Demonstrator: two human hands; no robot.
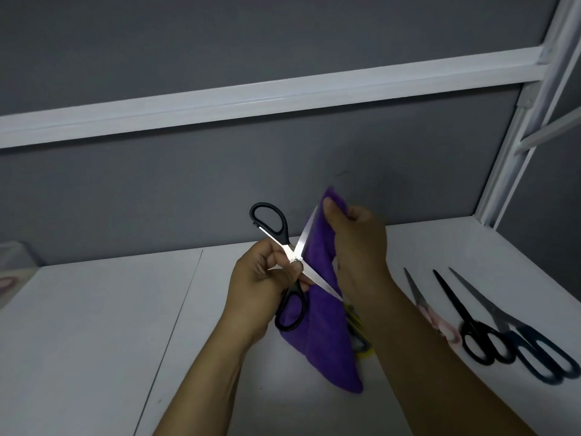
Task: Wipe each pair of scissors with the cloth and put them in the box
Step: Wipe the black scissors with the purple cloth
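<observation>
A person's left hand (262, 280) grips a pair of black-handled steel scissors (294, 259) at centre frame. The fingers are curled round the shank of the lower handle, just beneath the pivot. The scissors are spread wide in an X and held above a white tabletop (94, 325). One handle loop stands toward the upper left, and the other hangs below the hand.

The right hand (358, 243) pinches a purple microfibre cloth (320, 338) round the upper blade. The thumb presses the fabric near the tip and the fingers are folded behind it. The lower blade lies across the front of the cloth, which hangs down to the lower centre of the frame.

A pair of yellow-handled scissors (361, 344) shows just right of the hanging cloth, mostly hidden behind it and the right forearm. Three more pairs lie side by side on the tabletop at lower right, tips pointing away:
- pink-handled scissors (435, 319), carrying a dark mark too blurred to read
- slim all-black scissors (471, 325)
- large navy-handled scissors (534, 350)

The handles of the black and navy pairs touch.

A translucent plastic box (15, 256) sits blurred at the left edge, with something pink showing through its wall. A grey wall panel crossed by a white metal rail (251, 92) fills the upper frame.
</observation>
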